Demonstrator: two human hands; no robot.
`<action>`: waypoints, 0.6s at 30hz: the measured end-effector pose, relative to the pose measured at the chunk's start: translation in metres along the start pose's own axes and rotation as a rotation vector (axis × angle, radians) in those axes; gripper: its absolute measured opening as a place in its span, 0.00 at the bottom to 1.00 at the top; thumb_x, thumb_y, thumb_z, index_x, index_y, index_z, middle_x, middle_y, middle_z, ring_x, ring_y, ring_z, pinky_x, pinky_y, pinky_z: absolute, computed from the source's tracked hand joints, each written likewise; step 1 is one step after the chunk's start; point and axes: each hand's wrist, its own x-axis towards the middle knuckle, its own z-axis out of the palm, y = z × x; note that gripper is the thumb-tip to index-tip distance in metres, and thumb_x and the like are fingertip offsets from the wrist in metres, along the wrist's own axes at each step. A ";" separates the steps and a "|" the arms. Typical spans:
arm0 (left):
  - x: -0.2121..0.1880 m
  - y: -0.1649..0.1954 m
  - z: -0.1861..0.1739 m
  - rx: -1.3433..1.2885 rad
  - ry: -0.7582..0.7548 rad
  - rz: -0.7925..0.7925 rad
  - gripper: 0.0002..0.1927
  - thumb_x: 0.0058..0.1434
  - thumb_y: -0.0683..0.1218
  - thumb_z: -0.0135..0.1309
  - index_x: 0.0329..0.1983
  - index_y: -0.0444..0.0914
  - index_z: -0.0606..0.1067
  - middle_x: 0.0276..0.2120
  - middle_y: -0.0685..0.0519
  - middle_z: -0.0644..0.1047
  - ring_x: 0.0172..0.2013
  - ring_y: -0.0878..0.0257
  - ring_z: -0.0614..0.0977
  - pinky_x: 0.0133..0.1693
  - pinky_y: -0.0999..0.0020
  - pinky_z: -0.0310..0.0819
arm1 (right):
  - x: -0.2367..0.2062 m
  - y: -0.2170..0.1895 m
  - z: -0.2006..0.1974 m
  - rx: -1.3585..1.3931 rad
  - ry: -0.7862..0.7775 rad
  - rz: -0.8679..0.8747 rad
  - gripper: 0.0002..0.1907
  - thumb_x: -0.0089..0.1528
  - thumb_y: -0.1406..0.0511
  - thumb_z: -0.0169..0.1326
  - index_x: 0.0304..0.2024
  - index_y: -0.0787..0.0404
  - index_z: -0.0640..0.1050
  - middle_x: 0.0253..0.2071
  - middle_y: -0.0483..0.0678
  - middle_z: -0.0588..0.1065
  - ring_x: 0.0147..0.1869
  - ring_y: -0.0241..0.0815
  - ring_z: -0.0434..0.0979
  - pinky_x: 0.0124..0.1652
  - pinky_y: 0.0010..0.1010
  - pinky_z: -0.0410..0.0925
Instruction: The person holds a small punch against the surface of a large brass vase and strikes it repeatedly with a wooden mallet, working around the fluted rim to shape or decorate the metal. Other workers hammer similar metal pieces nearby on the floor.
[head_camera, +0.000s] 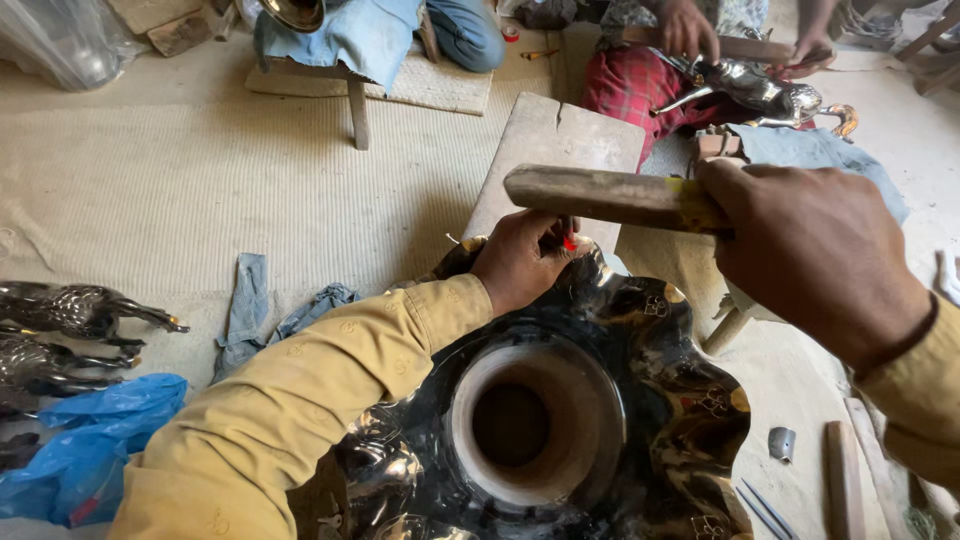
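Shiny wavy-rimmed metal bowl (640, 400) below — left hand (520, 262) pinches a small tool, right hand (815, 255) grips a wooden mallet (610, 196).

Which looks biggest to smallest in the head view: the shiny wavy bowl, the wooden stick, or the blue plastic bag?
1. Shiny wavy bowl, but it's nearest the camera.
2. Wooden stick and blue plastic bag look too alike to rank.

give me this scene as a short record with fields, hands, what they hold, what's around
left hand: pinches a small tool with a red tip against the rim of the shiny wavy metal bowl
right hand: grips a wooden stick, raised over the bowl
under the bowl: wooden block
left side: metal animal figures, blue bag
beyond: another person's hands on a metal figure
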 end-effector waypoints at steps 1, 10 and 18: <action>-0.001 0.000 0.000 -0.016 0.004 -0.020 0.14 0.63 0.45 0.66 0.40 0.37 0.70 0.31 0.49 0.76 0.31 0.61 0.81 0.37 0.66 0.78 | 0.000 -0.001 0.001 0.030 0.082 -0.035 0.05 0.68 0.65 0.54 0.43 0.54 0.81 0.23 0.41 0.76 0.16 0.35 0.68 0.18 0.29 0.64; -0.002 0.001 0.000 -0.079 0.008 -0.028 0.13 0.63 0.44 0.64 0.39 0.37 0.70 0.30 0.51 0.74 0.31 0.65 0.79 0.38 0.69 0.78 | -0.008 -0.005 0.007 0.166 0.293 -0.064 0.04 0.64 0.67 0.58 0.41 0.58 0.78 0.26 0.47 0.75 0.23 0.41 0.72 0.26 0.34 0.67; -0.006 0.000 0.004 -0.060 0.053 -0.026 0.13 0.63 0.44 0.66 0.39 0.35 0.72 0.30 0.49 0.76 0.31 0.65 0.80 0.36 0.68 0.78 | -0.011 -0.004 0.009 0.174 0.214 -0.055 0.02 0.63 0.68 0.57 0.39 0.58 0.77 0.27 0.47 0.76 0.21 0.42 0.73 0.25 0.37 0.68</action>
